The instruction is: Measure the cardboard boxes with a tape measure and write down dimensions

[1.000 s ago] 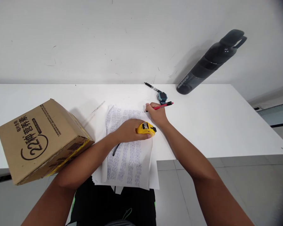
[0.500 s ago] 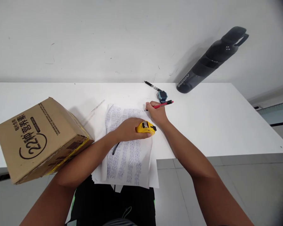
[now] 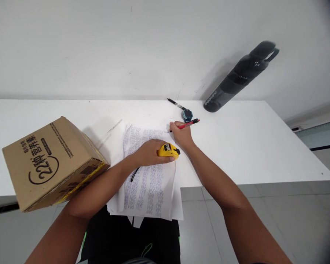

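My left hand (image 3: 148,153) is closed around a yellow tape measure (image 3: 168,151) with a black strap hanging below the palm. It rests on a sheet of paper (image 3: 143,190) covered with columns of dense blue handwriting, which lies over other white sheets and hangs past the table's front edge. My right hand (image 3: 183,135) pinches a red and black pen (image 3: 188,124), its tip down at the upper right corner of the written sheet. Right behind that hand lies a dark watch with a teal case (image 3: 187,115).
A brown cardboard box (image 3: 53,161) stands on the white table (image 3: 236,154) at left, against my left forearm. A black pen (image 3: 175,103) lies near the wall behind the watch. Farther right stands a tall dark bottle (image 3: 238,79) with a loop lid.
The whole view has shifted slightly, with the box and bottle displaced in the picture. My right hand and its pen have moved only a little; my left hand keeps its grip on the tape measure.
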Tool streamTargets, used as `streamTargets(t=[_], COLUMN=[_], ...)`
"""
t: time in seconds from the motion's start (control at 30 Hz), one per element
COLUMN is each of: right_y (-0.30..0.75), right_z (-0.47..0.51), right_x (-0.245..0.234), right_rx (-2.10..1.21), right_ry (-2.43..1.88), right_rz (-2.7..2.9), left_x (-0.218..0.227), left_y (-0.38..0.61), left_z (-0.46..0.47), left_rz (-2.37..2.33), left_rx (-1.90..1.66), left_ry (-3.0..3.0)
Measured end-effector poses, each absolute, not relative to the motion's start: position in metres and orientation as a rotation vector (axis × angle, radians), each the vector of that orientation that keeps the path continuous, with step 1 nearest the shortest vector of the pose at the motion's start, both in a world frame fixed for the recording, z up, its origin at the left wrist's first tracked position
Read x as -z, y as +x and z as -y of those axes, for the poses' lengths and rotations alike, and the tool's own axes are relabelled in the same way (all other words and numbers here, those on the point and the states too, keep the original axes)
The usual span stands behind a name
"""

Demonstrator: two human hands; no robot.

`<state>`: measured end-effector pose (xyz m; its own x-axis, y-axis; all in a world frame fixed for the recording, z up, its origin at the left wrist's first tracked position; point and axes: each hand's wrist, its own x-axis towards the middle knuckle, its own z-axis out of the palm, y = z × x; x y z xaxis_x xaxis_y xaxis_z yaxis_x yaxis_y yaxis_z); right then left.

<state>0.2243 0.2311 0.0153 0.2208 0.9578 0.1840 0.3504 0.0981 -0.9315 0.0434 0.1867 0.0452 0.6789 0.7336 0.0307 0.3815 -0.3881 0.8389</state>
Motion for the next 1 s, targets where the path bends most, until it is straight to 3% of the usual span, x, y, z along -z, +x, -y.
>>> streamTargets(t=[0.13,0.3,0.47,0.53,0.7,0.87,1.0], right_y=[0.22,0.212,0.209,0.201,0.133,0.035,-0.015], right_z=[-0.232,-0.224,-0.183,-0.155,-0.063,-0.022,-0.053], right_x=[-0.013,-0.024,-0.053,-0.069,-0.111,-0.153,-0.177], right_rx=[-0.676,-0.37,-0.433,-0.538,-1.394,-1.435,-1.348], right_ry=[-1.45,-1.589,-1.581,-1.444,-0.603,-0.622,-0.658], right_rz=[1.329,1.539,1.705,1.708,1.549,1.315,1.497], left_x=[-0.041,-0.041,-0.062,-0.077,-0.119,-0.136,-0.121], left_y=[0.042,0.042,0.021,0.005,-0.029,-0.08,-0.137], left_z=[-0.182,-0.174,-0.125,-0.093,-0.024,0.012,0.025], left_rz=[-0.874,-1.055,-1.135,-1.007,-1.022,-1.543,-1.777], left_rx=[-0.554,-0.591,-1.128,-1.44,-1.911,-1.856,-1.866], left_ry=[2.301,2.433,2.165,1.958,1.857,1.833,1.329])
